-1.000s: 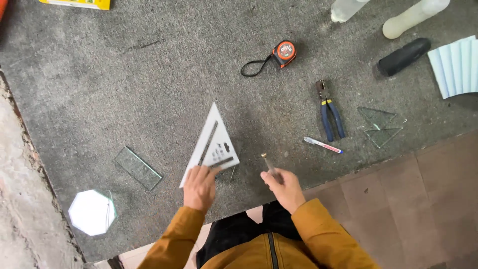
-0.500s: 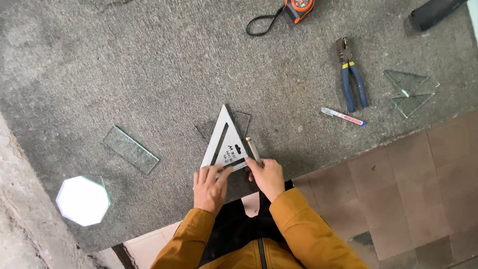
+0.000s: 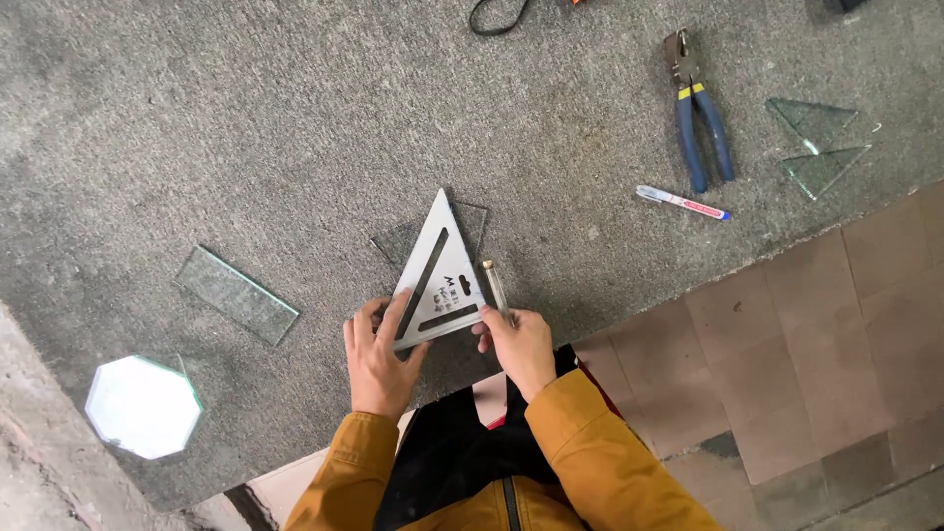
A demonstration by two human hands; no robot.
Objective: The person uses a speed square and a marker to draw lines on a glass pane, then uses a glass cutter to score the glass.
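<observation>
Far left, at eight o'clock, an octagonal glass piece [image 3: 141, 406] lies on the grey carpeted surface [image 3: 246, 118], and just up from it a rectangular glass strip [image 3: 235, 294] sits at an angle. On to the centre: the left hand [image 3: 380, 358] presses flat, fingers spread, on the lower edge of a silver triangular speed square [image 3: 439, 278], its grip open and pinning the tool rather than wrapping it. The square points to twelve o'clock and rests on a clear glass pane [image 3: 470, 222], whose corners peek out at eleven and one o'clock. Right beside it, the right hand [image 3: 521, 345] has its grip closed on a slim glass cutter [image 3: 494, 283], the tip lying against the square's right edge. Mustard-yellow sleeves [image 3: 580, 462] frame the bottom. Further right, at two o'clock, a white marker pen [image 3: 681, 203] lies flat, blue-handled pliers [image 3: 698, 118] above it, and far right two triangular glass offcuts [image 3: 819, 145] touch near the surface's edge, beside the brown tiled floor [image 3: 816, 344].
</observation>
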